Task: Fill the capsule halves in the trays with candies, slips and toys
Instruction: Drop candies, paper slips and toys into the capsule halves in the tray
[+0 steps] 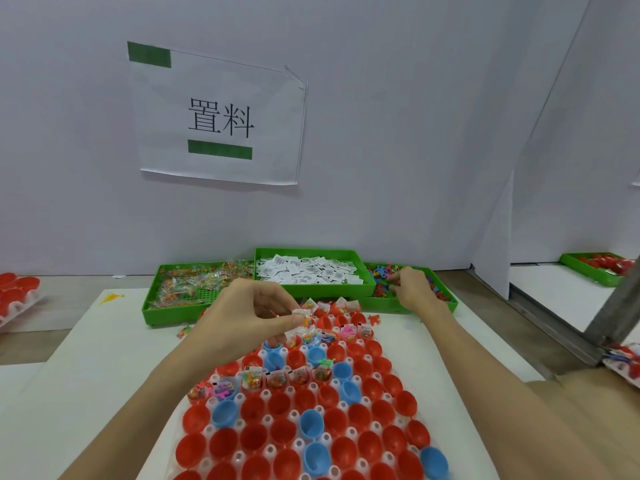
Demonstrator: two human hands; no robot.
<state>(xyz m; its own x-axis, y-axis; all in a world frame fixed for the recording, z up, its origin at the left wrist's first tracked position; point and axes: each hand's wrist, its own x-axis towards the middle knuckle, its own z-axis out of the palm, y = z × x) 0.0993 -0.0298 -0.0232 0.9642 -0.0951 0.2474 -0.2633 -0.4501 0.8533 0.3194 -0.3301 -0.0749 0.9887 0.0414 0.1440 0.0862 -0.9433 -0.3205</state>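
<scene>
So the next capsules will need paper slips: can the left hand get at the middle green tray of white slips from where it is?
Probably yes. The middle green tray of white paper slips lies open-topped just beyond the left hand, nothing between. But that hand already pinches a small wrapped packet.

We see both forearms reaching toward twelve o'clock; left hand fingers pinched together, right hand curled, fingertips down.

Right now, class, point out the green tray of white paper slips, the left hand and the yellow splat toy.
Green slip tray (313, 289), head view: front wall.
Left hand (254, 308), head view: knuckles.
Yellow splat toy (112, 298), head view: middle.
</scene>
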